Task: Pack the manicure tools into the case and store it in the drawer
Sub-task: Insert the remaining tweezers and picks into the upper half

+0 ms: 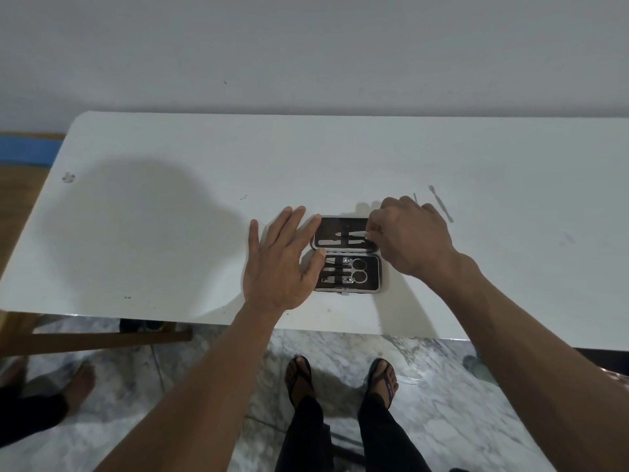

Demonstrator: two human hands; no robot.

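Case [346,253] lies open on table [170,199], long axis left-right. Right hand [408,233] pinches thin tool [357,233] into far half. Left hand [282,260] flat, released, steadying left edge. Loose tool [441,203] beyond right hand, nearer to it.

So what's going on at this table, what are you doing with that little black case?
A person is packing a manicure kit. The open case lies flat on the white table. The left hand steadies its left edge, while the right hand slides a slim metal tool into the far half. The scissors and other pieces already sit in the near half. Two thin tools still lie loose on the table, right of the case.
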